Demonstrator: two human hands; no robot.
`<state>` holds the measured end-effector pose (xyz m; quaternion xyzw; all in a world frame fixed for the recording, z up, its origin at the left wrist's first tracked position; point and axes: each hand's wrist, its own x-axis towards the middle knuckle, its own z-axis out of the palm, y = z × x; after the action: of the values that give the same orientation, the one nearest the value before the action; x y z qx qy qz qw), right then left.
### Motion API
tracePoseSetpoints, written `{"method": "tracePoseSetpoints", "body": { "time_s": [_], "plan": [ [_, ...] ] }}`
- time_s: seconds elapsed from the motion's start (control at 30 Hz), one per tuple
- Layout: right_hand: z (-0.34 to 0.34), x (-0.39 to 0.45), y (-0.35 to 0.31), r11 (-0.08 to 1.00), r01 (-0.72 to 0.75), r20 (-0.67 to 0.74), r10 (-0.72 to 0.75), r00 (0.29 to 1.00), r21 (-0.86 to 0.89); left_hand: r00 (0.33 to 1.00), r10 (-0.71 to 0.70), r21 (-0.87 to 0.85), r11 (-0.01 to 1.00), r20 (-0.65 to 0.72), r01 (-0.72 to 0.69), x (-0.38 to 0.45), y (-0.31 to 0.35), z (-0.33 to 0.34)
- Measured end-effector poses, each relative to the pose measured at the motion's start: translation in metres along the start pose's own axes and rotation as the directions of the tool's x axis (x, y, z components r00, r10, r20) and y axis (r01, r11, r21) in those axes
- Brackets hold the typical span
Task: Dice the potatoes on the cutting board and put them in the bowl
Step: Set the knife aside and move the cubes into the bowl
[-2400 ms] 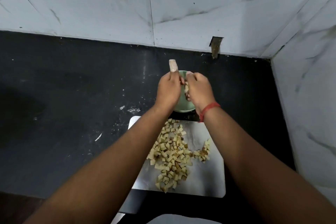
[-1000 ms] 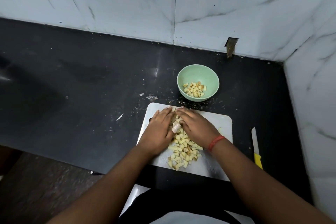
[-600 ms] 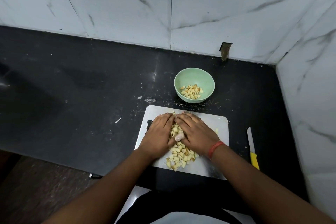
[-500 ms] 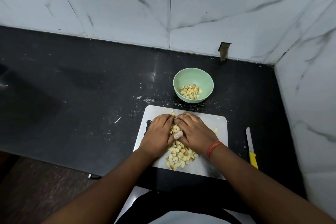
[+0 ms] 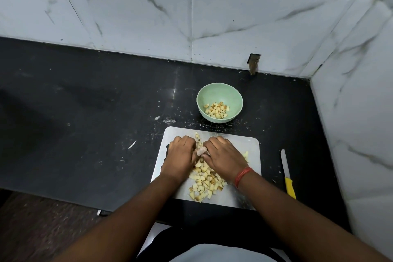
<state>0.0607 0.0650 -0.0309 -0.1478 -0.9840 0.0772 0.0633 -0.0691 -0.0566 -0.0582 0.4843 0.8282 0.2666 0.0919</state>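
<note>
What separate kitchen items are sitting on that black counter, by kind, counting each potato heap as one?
Bowl: 1
Cutting board: 1
Knife: 1
Heaps of diced potato: 2, one on the board, one in the bowl
Total: 5

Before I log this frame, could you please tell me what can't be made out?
Head view only:
- Potato pieces between the left hand and right hand: covered by the curled fingers, count hidden.
- Board: near edge behind the forearms.
- Knife edge: too small.

Hands (image 5: 202, 156) seemingly cupping diced potato (image 5: 205, 183)
</note>
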Motion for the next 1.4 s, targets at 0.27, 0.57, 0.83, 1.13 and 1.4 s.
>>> {"method": "tracePoseSetpoints", "body": {
  "time_s": [0.27, 0.57, 0.83, 1.13, 1.4],
  "plan": [
    [-0.002, 0.008, 0.000, 0.996, -0.082, -0.014, 0.082, 0.997, -0.025, 0.996, -0.062, -0.083, 0.995, -0.063, 0.057, 0.005, 0.004, -0.002],
    [-0.026, 0.010, 0.000, 0.953, -0.202, 0.046, 0.197, 0.979, 0.225, 0.974, -0.203, -0.393, 0.907, -0.097, 0.150, 0.008, 0.031, -0.019],
    [-0.037, 0.006, 0.001, 0.814, -0.327, 0.091, 0.324, 0.942, 0.480, 0.976, -0.179, -0.488, 0.868, -0.121, 0.099, 0.024, 0.046, -0.026],
    [-0.097, 0.092, 0.042, 0.651, -0.371, -0.068, 0.545, 0.836, 0.663, 0.953, -0.258, -0.646, 0.757, -0.159, 0.097, 0.110, 0.093, -0.056],
    [-0.092, 0.141, 0.075, 0.843, -0.492, 0.231, 0.445, 0.865, 0.217, 0.919, -0.376, -0.508, 0.773, 0.117, 0.381, 0.174, 0.081, -0.048]
  ]
}}
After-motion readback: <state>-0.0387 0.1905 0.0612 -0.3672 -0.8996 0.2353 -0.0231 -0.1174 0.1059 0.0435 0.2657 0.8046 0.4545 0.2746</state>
